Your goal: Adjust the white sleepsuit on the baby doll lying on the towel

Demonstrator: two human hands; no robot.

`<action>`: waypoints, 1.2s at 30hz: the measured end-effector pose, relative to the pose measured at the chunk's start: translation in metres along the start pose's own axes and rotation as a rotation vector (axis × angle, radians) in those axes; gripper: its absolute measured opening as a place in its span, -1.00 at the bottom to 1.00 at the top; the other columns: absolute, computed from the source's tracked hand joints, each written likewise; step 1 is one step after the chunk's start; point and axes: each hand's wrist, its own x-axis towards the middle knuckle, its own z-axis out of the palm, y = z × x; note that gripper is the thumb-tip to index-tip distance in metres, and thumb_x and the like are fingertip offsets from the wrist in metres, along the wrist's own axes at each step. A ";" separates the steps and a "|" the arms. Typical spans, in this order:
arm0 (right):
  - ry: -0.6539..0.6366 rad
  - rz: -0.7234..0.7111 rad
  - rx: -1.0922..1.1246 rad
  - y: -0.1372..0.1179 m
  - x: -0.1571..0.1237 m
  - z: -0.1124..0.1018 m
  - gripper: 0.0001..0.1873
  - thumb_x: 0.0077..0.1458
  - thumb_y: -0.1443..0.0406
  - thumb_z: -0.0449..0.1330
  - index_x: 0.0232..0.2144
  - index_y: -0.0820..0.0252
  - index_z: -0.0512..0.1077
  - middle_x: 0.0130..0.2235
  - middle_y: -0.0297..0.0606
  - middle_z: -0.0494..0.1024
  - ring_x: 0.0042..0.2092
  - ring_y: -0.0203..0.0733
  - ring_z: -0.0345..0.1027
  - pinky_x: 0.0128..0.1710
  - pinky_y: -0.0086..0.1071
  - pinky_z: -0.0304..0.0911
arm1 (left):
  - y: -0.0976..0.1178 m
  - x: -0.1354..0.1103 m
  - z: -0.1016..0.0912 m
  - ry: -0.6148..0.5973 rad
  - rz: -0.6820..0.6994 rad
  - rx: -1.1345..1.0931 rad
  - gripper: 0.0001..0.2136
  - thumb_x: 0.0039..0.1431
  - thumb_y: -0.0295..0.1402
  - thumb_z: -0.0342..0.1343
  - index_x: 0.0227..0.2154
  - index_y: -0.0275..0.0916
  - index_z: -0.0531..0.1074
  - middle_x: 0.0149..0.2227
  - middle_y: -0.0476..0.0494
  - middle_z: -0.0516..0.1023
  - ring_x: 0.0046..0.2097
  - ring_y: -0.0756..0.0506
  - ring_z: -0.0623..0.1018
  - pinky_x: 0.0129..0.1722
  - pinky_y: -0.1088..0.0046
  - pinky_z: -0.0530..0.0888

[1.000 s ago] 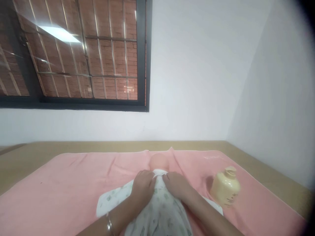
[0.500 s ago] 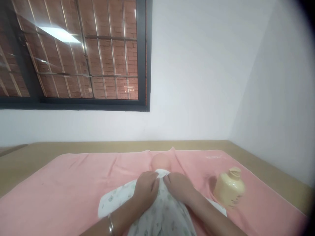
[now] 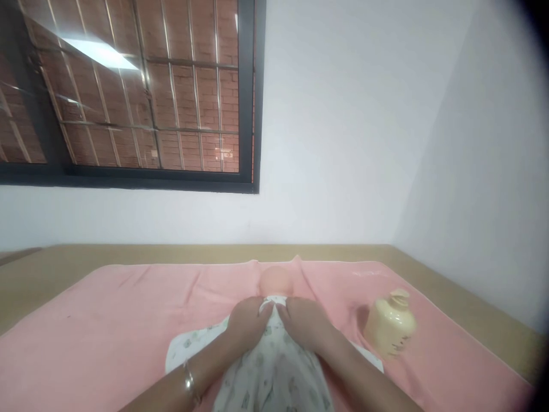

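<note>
A baby doll lies on a pink towel [image 3: 107, 320], its bare head [image 3: 277, 280] pointing away from me. It wears a white printed garment [image 3: 266, 372]. My left hand [image 3: 246, 320] and my right hand [image 3: 304, 321] rest side by side on the doll's chest, just below the neck. The fingers of both curl in and pinch the garment's collar between them. A metal bangle [image 3: 189, 384] circles my left wrist.
A pale yellow bottle [image 3: 390, 325] stands on the towel to the right of the doll. The towel covers a tan tabletop [image 3: 43, 269] set in a corner of white walls. A barred window [image 3: 128, 91] is up at the left.
Both hands have slid a little toward the doll's neck and drawn closer together on the collar. The view has shifted slightly.
</note>
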 end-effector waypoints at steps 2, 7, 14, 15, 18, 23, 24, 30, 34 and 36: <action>-0.082 0.014 0.059 0.009 0.006 0.001 -0.27 0.23 0.01 -0.40 -0.32 0.23 0.48 -0.29 -0.04 0.54 -0.27 -0.05 0.40 -0.31 -0.29 0.16 | 0.002 0.000 0.000 0.004 -0.006 0.022 -0.53 0.23 -0.06 -0.31 -0.42 -0.21 0.43 -0.35 -0.16 0.52 -0.29 -0.12 0.46 -0.30 0.42 0.26; -0.080 0.047 0.152 0.015 0.010 0.008 -0.23 0.20 -0.06 -0.40 -0.31 0.23 0.50 -0.29 -0.06 0.54 -0.28 -0.10 0.40 -0.35 -0.35 0.14 | 0.002 0.000 0.000 0.008 -0.040 0.051 -0.52 0.22 -0.03 -0.32 -0.45 -0.22 0.41 -0.37 -0.15 0.51 -0.31 -0.12 0.46 -0.32 0.43 0.26; 0.028 0.117 0.166 0.012 0.009 0.020 -0.24 0.20 -0.06 -0.37 -0.38 0.25 0.50 -0.34 -0.04 0.53 -0.34 -0.11 0.38 -0.37 -0.34 0.13 | 0.001 -0.001 0.002 0.023 -0.042 0.015 -0.56 0.21 -0.05 -0.28 -0.43 -0.23 0.40 -0.38 -0.15 0.50 -0.32 -0.12 0.46 -0.35 0.44 0.23; 0.040 0.123 0.166 0.012 0.009 0.021 -0.24 0.20 -0.05 -0.37 -0.38 0.26 0.50 -0.34 -0.04 0.53 -0.35 -0.11 0.38 -0.37 -0.34 0.13 | 0.001 -0.001 0.002 0.024 -0.043 0.012 -0.57 0.21 -0.06 -0.27 -0.43 -0.22 0.40 -0.39 -0.15 0.50 -0.33 -0.12 0.45 -0.37 0.44 0.22; 0.068 0.129 0.157 0.013 0.010 0.024 -0.25 0.21 -0.05 -0.36 -0.36 0.28 0.50 -0.34 -0.03 0.53 -0.35 -0.13 0.39 -0.39 -0.37 0.13 | 0.000 0.000 0.002 0.024 -0.044 -0.001 -0.59 0.21 -0.07 -0.26 -0.45 -0.22 0.39 -0.39 -0.13 0.50 -0.34 -0.11 0.44 -0.39 0.45 0.21; 0.087 0.129 0.153 0.014 0.012 0.025 -0.27 0.22 -0.04 -0.33 -0.39 0.30 0.50 -0.37 -0.07 0.52 -0.38 -0.17 0.38 -0.42 -0.41 0.10 | -0.002 0.000 0.002 0.014 -0.064 -0.027 -0.58 0.20 -0.06 -0.26 -0.42 -0.21 0.40 -0.38 -0.14 0.50 -0.32 -0.12 0.45 -0.37 0.45 0.21; 0.091 0.129 0.159 0.014 0.012 0.025 -0.28 0.22 -0.03 -0.32 -0.40 0.29 0.50 -0.38 -0.09 0.52 -0.38 -0.18 0.38 -0.43 -0.41 0.09 | -0.002 0.001 0.002 0.014 -0.064 -0.029 -0.58 0.20 -0.05 -0.26 -0.42 -0.21 0.40 -0.38 -0.14 0.50 -0.32 -0.12 0.45 -0.37 0.45 0.21; 0.106 0.141 0.221 0.015 0.014 0.025 -0.34 0.23 0.03 -0.26 -0.54 0.27 0.46 -0.50 -0.17 0.48 -0.46 -0.24 0.31 -0.48 -0.44 0.02 | -0.002 0.001 0.002 0.018 -0.062 -0.034 -0.57 0.20 -0.04 -0.26 -0.41 -0.22 0.39 -0.37 -0.16 0.51 -0.32 -0.12 0.45 -0.37 0.45 0.22; 0.121 0.129 0.243 0.018 0.016 0.028 -0.35 0.21 0.02 -0.26 -0.53 0.25 0.46 -0.49 -0.16 0.49 -0.45 -0.23 0.31 -0.49 -0.44 0.02 | 0.000 0.000 0.001 0.015 -0.065 -0.034 -0.58 0.20 -0.05 -0.25 -0.44 -0.22 0.39 -0.38 -0.16 0.50 -0.33 -0.12 0.45 -0.37 0.45 0.22; 0.102 0.132 0.238 0.019 0.016 0.025 -0.33 0.21 0.00 -0.28 -0.50 0.26 0.47 -0.46 -0.13 0.50 -0.43 -0.20 0.32 -0.47 -0.42 0.06 | -0.001 0.000 0.002 0.018 -0.078 -0.058 -0.59 0.18 -0.06 -0.23 -0.45 -0.23 0.39 -0.40 -0.15 0.50 -0.34 -0.12 0.45 -0.38 0.45 0.22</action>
